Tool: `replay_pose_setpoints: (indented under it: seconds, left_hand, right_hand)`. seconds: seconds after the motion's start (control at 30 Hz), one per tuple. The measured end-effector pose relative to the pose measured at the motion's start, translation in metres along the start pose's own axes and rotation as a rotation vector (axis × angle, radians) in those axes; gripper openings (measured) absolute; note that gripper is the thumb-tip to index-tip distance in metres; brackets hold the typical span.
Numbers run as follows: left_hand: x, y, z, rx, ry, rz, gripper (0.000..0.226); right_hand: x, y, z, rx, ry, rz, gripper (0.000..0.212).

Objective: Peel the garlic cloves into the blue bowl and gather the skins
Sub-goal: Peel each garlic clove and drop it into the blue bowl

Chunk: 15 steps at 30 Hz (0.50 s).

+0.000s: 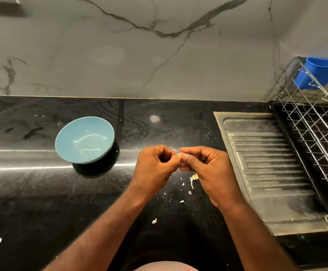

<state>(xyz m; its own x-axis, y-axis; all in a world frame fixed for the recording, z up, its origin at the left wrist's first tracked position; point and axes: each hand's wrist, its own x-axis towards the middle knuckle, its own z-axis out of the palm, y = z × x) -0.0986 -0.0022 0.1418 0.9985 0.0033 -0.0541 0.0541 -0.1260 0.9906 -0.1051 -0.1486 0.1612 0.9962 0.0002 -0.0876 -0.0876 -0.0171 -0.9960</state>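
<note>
Clove [179, 155] between left grip [155, 167], right grip [208, 170]

The light is soft and a bit dim. The black counter [42, 202] is shiny, and two long white stripes of light run across it to the left of the fingers [195, 151]. A small round bright spot [154, 118] glows on it just past the fingers. The blue bowl [85, 139], left of the fingers, has curved shiny glints inside and a very dark shadow on its near side. The fingers look fairly sharp. Far to their right, the wire rack [311, 130] and blue tub [323, 73] look smeared and bent. The counter nearer than the fingers is darkest.
</note>
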Motion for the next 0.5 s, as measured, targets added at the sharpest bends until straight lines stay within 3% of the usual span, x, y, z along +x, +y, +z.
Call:
replay_pose_setpoints:
  seconds: [0.23, 0.5]
  left_hand:
    - [-0.001, 0.009, 0.018, -0.338, 0.011, -0.164, 0.018]
    - [-0.007, 0.01, 0.045, -0.283, -0.024, -0.105, 0.008]
  right_hand:
    - [-0.001, -0.002, -0.017, 0.345, 0.011, 0.113, 0.01]
    - [0.001, 0.004, -0.044, 0.14, 0.036, 0.038, 0.006]
